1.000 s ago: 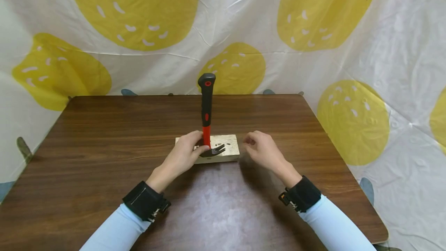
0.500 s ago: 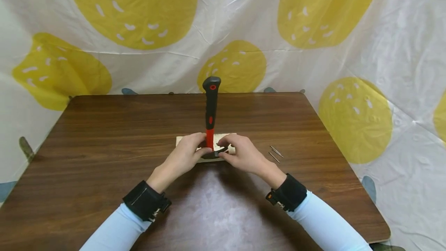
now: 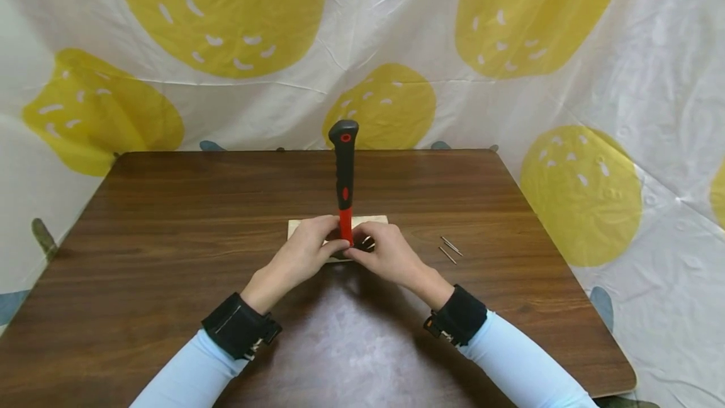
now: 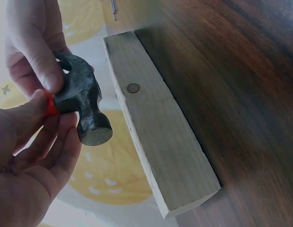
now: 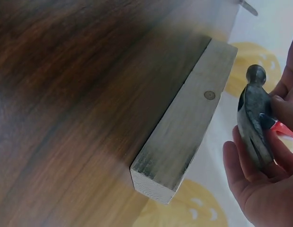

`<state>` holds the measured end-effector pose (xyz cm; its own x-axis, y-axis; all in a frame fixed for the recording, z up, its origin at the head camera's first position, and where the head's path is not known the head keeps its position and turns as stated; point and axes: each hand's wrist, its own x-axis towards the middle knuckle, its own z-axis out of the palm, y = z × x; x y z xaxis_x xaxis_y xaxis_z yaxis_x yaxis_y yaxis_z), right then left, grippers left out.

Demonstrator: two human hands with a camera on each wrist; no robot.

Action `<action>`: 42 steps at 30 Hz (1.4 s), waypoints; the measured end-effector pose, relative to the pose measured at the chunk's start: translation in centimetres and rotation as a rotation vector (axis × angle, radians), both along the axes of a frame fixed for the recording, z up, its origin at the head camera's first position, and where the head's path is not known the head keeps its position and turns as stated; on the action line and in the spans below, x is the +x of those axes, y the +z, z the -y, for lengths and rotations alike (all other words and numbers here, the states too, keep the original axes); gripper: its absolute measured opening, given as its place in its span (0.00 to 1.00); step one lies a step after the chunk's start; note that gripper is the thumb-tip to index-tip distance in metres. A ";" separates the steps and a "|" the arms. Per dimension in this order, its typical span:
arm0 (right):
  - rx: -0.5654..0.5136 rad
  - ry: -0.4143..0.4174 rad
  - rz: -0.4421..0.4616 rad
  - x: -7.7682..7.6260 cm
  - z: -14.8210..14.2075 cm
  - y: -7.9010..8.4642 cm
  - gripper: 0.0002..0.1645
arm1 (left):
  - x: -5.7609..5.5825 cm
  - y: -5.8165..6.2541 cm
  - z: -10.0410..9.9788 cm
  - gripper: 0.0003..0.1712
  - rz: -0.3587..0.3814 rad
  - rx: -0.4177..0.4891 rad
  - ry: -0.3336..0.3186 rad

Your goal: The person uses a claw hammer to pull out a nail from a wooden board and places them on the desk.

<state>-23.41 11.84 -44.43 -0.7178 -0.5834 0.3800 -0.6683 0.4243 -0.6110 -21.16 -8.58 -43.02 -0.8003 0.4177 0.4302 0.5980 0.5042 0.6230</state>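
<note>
A claw hammer [image 3: 344,172] with a black and red handle stands upright, handle up, over a pale wooden block [image 3: 369,220]. My left hand [image 3: 304,245] grips it low, at the red neck just above the head. From the other side, my right hand [image 3: 391,252] holds the hammer head, its fingers about the claw. In the left wrist view the dark hammer head [image 4: 82,97] shows its round striking face, apart from the side of the block [image 4: 151,127]. The right wrist view shows the claw against my right hand's fingers [image 5: 241,170].
A few thin nails [image 3: 449,250] lie on the brown wooden table [image 3: 198,206], right of the block. A dark round mark [image 4: 133,88] shows on the block's near side. Behind the table hangs a white cloth [image 3: 238,106] with yellow fruit prints.
My right hand has moved left from beside the block onto the hammer head, bringing the nails into sight. The hammer has shifted slightly right. My left hand keeps its hold.
</note>
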 end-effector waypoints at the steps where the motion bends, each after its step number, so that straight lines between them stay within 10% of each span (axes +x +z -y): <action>1: -0.018 -0.004 0.009 0.0 0.0 0.0 0.08 | 0.0 0.0 0.0 0.09 0.004 0.002 0.001; 30: -0.123 -0.166 -0.183 1.2 0.6 -0.7 0.11 | 0.7 0.8 -1.8 0.11 -0.013 0.129 0.235; 42: -0.141 -0.168 -0.057 1.3 0.4 -0.6 0.09 | 0.7 0.7 -2.0 0.07 -0.042 0.122 0.188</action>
<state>-22.08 11.48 -45.00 -0.7755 -0.3956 0.4920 -0.6305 0.4458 -0.6354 -20.43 -6.54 -42.27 -0.8392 0.2061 0.5033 0.5279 0.5315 0.6625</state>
